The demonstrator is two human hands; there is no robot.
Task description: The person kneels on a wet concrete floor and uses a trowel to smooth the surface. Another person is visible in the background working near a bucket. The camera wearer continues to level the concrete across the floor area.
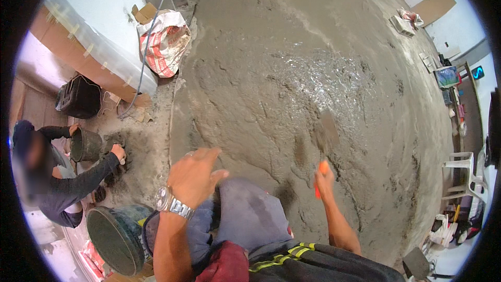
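My right hand [324,183] is closed round the orange handle of a trowel [328,131]. The trowel's grey blade points away from me and rests at the surface of the wet cement [250,104], which is rough and shiny around it. Above my knee, my left hand [195,177] hangs with its fingers stretched out and the thumb apart, holding nothing. A metal watch is on that wrist. Ridges, dents and darker hollows mark the cement near both hands.
A large black bucket [116,240] stands close on my left. Beyond it a co-worker [62,177] crouches with a smaller bucket [86,144]. A red and white sack [165,44] and a hose [144,65] lie at far left. A white plastic chair [467,180] stands at right.
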